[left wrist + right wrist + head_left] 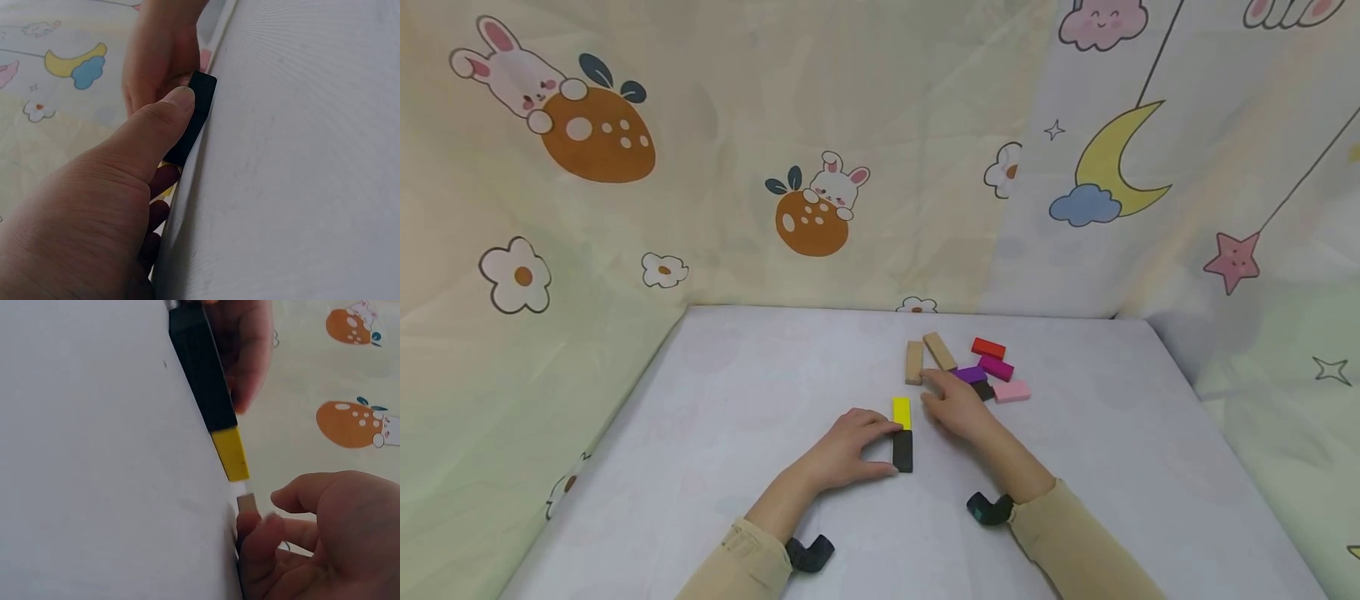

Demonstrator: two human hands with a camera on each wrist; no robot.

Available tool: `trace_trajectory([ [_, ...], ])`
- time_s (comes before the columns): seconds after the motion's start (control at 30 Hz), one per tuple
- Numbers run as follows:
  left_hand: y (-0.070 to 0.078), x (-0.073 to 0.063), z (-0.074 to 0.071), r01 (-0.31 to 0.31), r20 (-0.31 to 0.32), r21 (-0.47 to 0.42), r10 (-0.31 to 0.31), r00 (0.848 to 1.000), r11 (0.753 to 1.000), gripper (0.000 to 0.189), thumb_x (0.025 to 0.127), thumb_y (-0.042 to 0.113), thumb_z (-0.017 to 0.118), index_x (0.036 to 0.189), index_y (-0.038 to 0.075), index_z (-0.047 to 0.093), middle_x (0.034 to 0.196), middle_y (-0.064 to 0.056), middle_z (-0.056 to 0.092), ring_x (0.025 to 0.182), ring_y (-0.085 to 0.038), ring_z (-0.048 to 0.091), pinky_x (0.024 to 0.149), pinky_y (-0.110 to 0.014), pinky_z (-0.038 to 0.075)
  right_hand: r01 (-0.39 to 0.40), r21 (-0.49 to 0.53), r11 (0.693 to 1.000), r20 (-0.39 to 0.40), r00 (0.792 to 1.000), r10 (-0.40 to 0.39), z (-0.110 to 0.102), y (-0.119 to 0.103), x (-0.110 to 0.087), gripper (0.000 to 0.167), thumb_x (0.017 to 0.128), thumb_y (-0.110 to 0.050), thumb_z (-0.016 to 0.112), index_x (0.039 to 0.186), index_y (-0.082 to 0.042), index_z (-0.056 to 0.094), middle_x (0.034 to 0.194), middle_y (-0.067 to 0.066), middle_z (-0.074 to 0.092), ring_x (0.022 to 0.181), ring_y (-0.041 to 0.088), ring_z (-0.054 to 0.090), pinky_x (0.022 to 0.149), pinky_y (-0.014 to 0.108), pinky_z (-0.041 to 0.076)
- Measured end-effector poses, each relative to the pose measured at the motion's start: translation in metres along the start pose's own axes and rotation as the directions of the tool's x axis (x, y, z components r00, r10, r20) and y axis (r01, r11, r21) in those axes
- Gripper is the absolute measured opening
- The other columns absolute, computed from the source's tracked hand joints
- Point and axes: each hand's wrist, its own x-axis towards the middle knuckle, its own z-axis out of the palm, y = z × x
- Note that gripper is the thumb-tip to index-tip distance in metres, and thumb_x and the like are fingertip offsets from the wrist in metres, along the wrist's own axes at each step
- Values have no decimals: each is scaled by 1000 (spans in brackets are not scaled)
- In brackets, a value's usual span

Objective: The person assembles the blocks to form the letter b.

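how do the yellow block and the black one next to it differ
The yellow block is bright, the black block dark. In the head view, the yellow block lies farther off, the black block nearer. The left hand has its thumb on the black block, not the yellow block. Both lie on the table, in line.

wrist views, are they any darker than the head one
Yes, both look dimmer. Head view: brighter, the yellow block clearly outlined. Left wrist: the black block loses surface detail, faint ripples cross the table. Right wrist: a soft shadow beside the right hand.
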Motion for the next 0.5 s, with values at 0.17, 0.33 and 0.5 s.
trace_trajectory([
  [0.17,0,0,0,2,2,5,-2,1000,1000,62,85,58,69,139,33,54,133,10,56,128,-12,46,112,-38,37,-29,-17,999,29,999,29,-11,-2,17,67,92,-32,69,152,-29,38,152,7,42,74,25,61,63,28,56],
  [0.33,1,-1,0,4,5,1,-4,1000,1000,62,85,58,70,139,32,55,133,10,56,128,-13,46,112,-37,37,-6,-65,998,141,990,15,-22,-3,36,87,88,-33,74,158,-32,22,159,7,31,67,23,60,62,28,54],
  [0.5,2,-1,-1,4,0,7,-4,1000,1000,61,85,57,70,139,32,54,133,10,56,128,-13,46,112,-38,37,-6,-52,999,222,975,18,-32,-5,51,98,84,-34,78,159,-33,14,161,7,26,64,23,59,65,28,56],
])
